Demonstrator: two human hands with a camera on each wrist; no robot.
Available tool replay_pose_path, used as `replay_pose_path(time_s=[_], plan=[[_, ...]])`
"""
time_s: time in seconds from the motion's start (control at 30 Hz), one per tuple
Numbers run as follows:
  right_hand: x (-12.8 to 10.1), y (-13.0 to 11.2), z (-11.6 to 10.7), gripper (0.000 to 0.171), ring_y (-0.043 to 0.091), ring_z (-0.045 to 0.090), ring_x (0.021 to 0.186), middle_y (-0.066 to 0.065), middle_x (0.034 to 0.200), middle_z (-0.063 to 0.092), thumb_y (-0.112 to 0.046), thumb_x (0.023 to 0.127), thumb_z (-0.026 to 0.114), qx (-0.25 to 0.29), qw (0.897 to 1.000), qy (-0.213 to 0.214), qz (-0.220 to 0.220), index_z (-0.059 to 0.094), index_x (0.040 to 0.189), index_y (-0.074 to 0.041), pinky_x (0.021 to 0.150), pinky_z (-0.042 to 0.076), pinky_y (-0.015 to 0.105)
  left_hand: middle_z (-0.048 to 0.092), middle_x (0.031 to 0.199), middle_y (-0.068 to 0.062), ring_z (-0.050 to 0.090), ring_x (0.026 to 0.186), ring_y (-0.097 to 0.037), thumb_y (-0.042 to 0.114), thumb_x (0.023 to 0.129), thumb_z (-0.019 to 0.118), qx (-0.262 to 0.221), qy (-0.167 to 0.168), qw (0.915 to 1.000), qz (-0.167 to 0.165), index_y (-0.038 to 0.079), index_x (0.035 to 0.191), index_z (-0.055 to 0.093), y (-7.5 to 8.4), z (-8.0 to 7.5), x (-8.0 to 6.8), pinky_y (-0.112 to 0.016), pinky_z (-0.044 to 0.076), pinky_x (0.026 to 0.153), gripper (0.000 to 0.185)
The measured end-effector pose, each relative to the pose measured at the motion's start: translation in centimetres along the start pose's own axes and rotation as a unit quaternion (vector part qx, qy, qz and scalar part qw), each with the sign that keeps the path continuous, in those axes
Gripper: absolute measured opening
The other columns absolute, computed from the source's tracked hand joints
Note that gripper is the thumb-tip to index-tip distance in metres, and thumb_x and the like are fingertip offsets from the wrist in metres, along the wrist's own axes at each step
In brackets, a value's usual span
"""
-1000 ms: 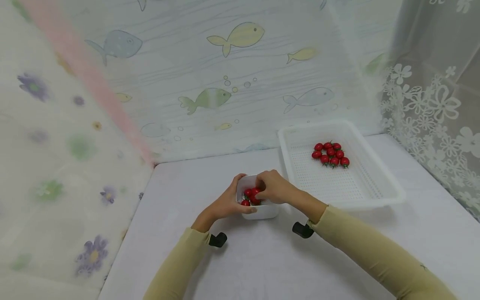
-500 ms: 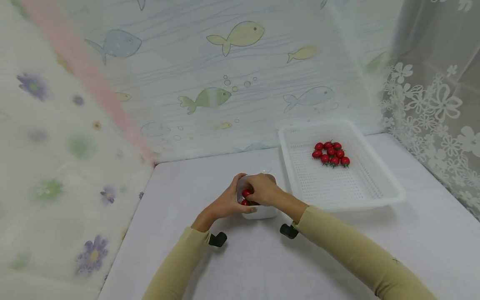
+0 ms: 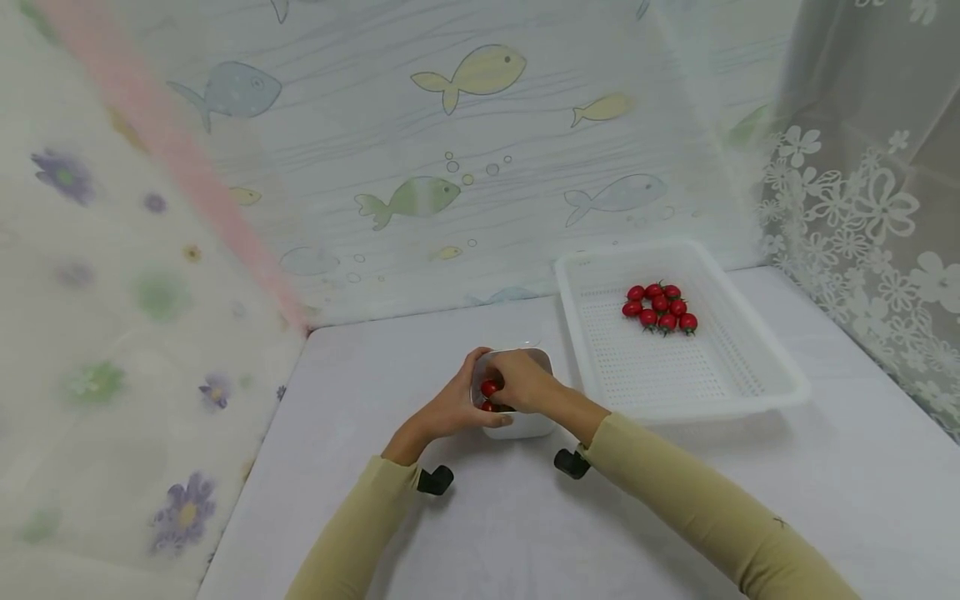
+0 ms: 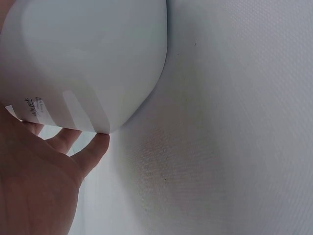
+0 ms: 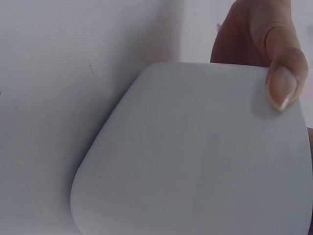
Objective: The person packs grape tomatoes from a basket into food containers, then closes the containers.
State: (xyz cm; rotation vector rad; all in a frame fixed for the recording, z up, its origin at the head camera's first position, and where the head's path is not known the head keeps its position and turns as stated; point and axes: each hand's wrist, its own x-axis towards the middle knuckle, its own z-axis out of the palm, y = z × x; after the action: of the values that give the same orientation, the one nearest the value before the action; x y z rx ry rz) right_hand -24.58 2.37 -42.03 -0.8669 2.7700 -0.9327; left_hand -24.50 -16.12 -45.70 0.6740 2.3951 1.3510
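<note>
A small white bowl [image 3: 525, 427] stands on the white table and holds red cherry tomatoes [image 3: 489, 388]. My left hand [image 3: 450, 408] grips the bowl's left side, thumb along its front wall. In the left wrist view the bowl [image 4: 93, 58] fills the top left, with my left hand's fingers [image 4: 90, 152] curled against it. My right hand [image 3: 525, 382] reaches into the bowl from the right, its fingers curled down on the tomatoes and hiding most of them. The right wrist view shows the bowl's outer wall [image 5: 195, 156] and a thumb [image 5: 276, 63] on it.
A white perforated basket [image 3: 750, 400] sits to the right of the bowl, with a cluster of cherry tomatoes [image 3: 660, 308] at its far end. Fish-print and floral curtains close in the table at the back, left and right.
My right hand has shifted left and deeper into the bowl, covering tomatoes that showed before. The left hand and bowl stay put.
</note>
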Motion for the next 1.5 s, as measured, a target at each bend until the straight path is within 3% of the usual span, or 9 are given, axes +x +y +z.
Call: replay_pose_path(time_s=[0.17,0.43,0.57,0.77,1.13,1.5], plan=[[-0.6,-0.3,-0.8,0.029,0.02,0.065,0.095,0.008,0.105,0.072,-0.008,0.088,0.079,-0.009,1.0,-0.009,-0.001,0.069,0.114,-0.002,0.083,0.056,0.036,0.039,0.154,0.002,0.042,0.139,-0.016,0.04,0.076,0.088,0.002,-0.003,1.0,0.0,0.022,0.16,0.013,0.1,0.0,-0.1,-0.05,0.035,0.116,0.114],[-2.6,-1.0,-4.0,0.032,0.03,0.064,0.101,0.019,0.111,0.068,-0.007,0.091,0.074,-0.015,1.0,-0.012,-0.01,0.067,0.119,0.006,0.086,0.057,0.039,0.036,0.152,0.002,0.039,0.139,-0.019,0.041,0.077,0.087,0.005,-0.001,0.9999,-0.011,0.019,0.16,0.013,0.2,0.1,-0.1,-0.049,0.042,0.111,0.113],[-3.8,-0.9,-5.7,0.031,0.035,0.064,0.11,0.018,0.116,0.067,-0.009,0.092,0.073,-0.014,1.0,-0.01,-0.013,0.067,0.12,0.004,0.091,0.056,0.042,0.037,0.15,0.002,0.039,0.139,-0.02,0.04,0.077,0.087,0.007,0.002,0.9999,-0.012,0.021,0.159,0.014,0.2,0.1,0.0,-0.05,0.041,0.111,0.111],[-5.5,-0.5,-7.7,0.034,0.031,0.062,0.112,0.012,0.12,0.066,-0.015,0.092,0.074,-0.024,1.0,-0.007,-0.009,0.067,0.123,-0.001,0.093,0.056,0.043,0.041,0.148,-0.001,0.041,0.136,-0.022,0.036,0.078,0.087,0.001,0.002,1.0,-0.002,0.017,0.159,0.014,0.2,0.0,0.1,-0.053,0.041,0.112,0.111],[-7.3,1.3,-10.3,0.034,0.035,0.062,0.112,0.015,0.12,0.067,-0.013,0.091,0.075,0.0,1.0,-0.007,-0.017,0.067,0.121,0.002,0.094,0.053,0.047,0.041,0.15,-0.002,0.039,0.139,-0.023,0.036,0.077,0.087,0.002,0.003,0.9999,-0.01,0.024,0.157,0.018,0.4,0.3,0.0,-0.056,0.037,0.114,0.106],[-8.5,3.7,-13.1,0.036,0.035,0.065,0.109,0.017,0.12,0.068,-0.014,0.091,0.075,-0.009,1.0,0.011,0.013,0.066,0.121,0.003,0.092,0.055,0.049,0.041,0.151,-0.006,0.038,0.141,-0.025,0.032,0.077,0.087,0.0,0.002,1.0,0.003,0.02,0.157,0.018,0.2,0.2,0.1,-0.058,0.035,0.115,0.107]])
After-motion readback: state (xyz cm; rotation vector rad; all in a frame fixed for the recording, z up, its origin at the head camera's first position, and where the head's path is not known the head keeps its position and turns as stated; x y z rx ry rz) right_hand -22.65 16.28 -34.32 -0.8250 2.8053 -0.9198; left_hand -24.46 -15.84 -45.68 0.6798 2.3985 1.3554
